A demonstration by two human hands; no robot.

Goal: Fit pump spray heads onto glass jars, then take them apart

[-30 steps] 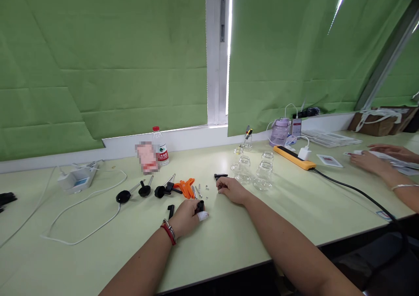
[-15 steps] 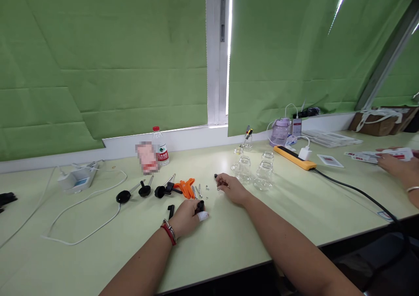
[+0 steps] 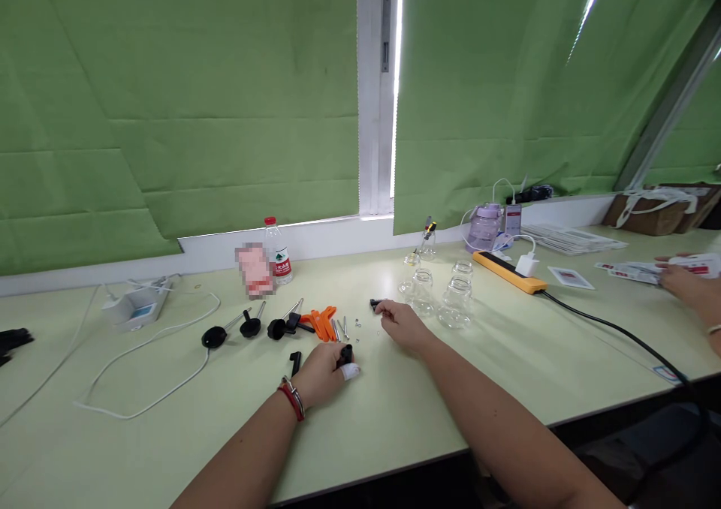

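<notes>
My left hand (image 3: 320,375) is closed around a short black hollow cylinder (image 3: 345,354), its open end facing up; white tape wraps the thumb. My right hand (image 3: 404,326) has its fingertips pinched together low over the table, and whatever they hold is hidden. Just beyond those fingertips lies a small dark ridged part (image 3: 376,305). Between the hands are tiny metal nuts (image 3: 357,323) and a couple of metal bolts (image 3: 345,329). Orange plastic pieces (image 3: 320,323) sit left of the bolts. A black handle-like piece (image 3: 295,362) is beside my left wrist.
Black round caps with metal rods (image 3: 214,337) lie to the left, near a white cable. Clear glass jars (image 3: 455,304) stand beyond my right hand. A yellow power strip (image 3: 510,272) and water bottle (image 3: 277,254) are farther back. Another person's hand (image 3: 690,287) handles cards at right.
My right hand has shifted slightly, and more of the dark ridged part shows beyond its fingers. A tiny piece under its fingertips no longer shows. My left hand stays around the black cylinder.
</notes>
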